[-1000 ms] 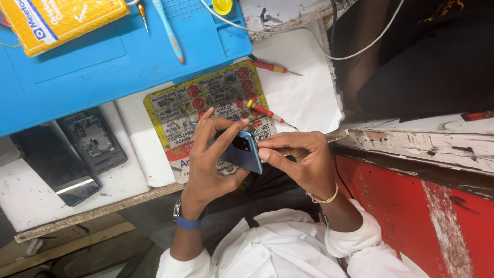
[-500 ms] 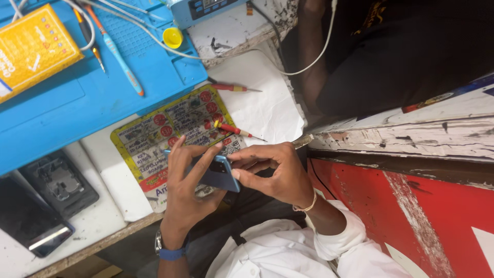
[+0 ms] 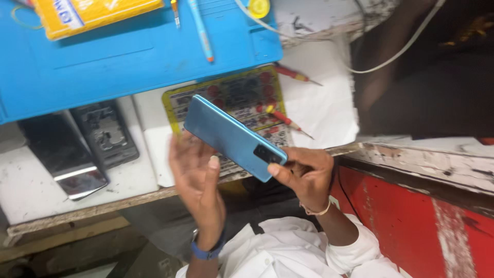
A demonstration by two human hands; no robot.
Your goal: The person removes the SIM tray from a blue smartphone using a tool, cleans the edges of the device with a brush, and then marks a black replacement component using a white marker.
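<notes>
A blue phone (image 3: 231, 137) is held up over the table's front edge, its back and dark camera block facing me. My right hand (image 3: 304, 176) grips the phone at its camera end, thumb on the back. My left hand (image 3: 197, 181) is open and blurred just under the phone's other end; I cannot tell if it touches it.
A blue work mat (image 3: 118, 56) covers the back of the table, with a yellow box (image 3: 87, 15) and a blue pen (image 3: 200, 31) on it. A yellow card (image 3: 231, 98), red screwdrivers (image 3: 285, 119), an opened phone (image 3: 105, 134) and a dark phone (image 3: 62, 159) lie nearby. A red panel (image 3: 411, 216) stands at right.
The phone was held end-on between both hands; now it is swung out lengthwise in my right hand, and my left hand has come off it and opened.
</notes>
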